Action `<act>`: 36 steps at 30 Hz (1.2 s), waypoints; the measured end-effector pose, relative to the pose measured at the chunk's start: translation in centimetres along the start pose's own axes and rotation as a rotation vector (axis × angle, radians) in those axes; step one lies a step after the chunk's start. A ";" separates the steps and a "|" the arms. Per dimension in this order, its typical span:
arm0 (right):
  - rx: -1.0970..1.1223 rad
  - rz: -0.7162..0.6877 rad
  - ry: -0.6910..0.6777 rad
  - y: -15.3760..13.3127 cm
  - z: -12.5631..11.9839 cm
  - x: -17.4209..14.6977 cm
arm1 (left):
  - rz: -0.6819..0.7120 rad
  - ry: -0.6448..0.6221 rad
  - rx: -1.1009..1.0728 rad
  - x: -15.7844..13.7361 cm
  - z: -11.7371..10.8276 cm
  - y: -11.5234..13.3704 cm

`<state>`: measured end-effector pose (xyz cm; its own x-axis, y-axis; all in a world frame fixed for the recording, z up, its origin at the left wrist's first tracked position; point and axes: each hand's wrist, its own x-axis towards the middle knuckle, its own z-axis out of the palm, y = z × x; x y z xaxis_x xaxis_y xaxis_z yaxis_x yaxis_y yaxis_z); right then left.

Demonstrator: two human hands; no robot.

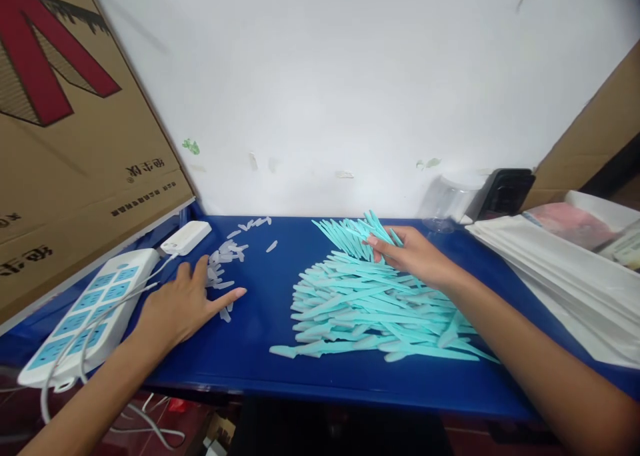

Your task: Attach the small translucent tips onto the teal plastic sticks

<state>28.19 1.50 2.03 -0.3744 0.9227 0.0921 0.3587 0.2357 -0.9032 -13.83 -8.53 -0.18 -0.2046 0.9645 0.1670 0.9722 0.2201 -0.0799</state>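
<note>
A broad pile of teal eyebrow razors (350, 303) covers the middle right of the blue table. Behind its back edge, my right hand (407, 253) is closed round several eyebrow razors (379, 228), their thin ends sticking up past the thumb. More razors (340, 236) lie fanned out just left of that hand. At the left, my left hand (175, 303) rests low over the table, thumb stretched out and fingers apart. Small clear plastic caps (227, 253) lie scattered by its fingertips; part of them is hidden behind the hand.
A white power strip (95, 316) with cables and a small white box (186, 237) lie at the left edge. A clear jar (447, 199), a black case (506, 193) and a white tray (600, 243) stand at the right. Cardboard (75, 149) and a white wall (310, 96) bound the table.
</note>
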 end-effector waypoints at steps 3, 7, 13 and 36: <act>0.016 -0.002 0.014 0.1 -0.2 0.2 | 0.051 -0.005 0.097 1.6 0.7 1.3; 0.019 -0.007 0.018 0.1 -0.2 0.2 | 0.146 0.012 0.053 3.3 1.5 1.9; -0.039 0.025 -0.009 0.3 0.0 0.1 | 0.252 0.006 0.011 4.7 1.7 3.0; -0.014 0.010 0.016 -0.2 -0.1 0.4 | -0.042 -0.460 -1.841 13.0 -1.9 11.8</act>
<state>28.07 1.85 2.28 -0.3571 0.9298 0.0895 0.3744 0.2303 -0.8982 -4.78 6.29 2.87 0.0634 0.9904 -0.1225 -0.2010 0.1329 0.9705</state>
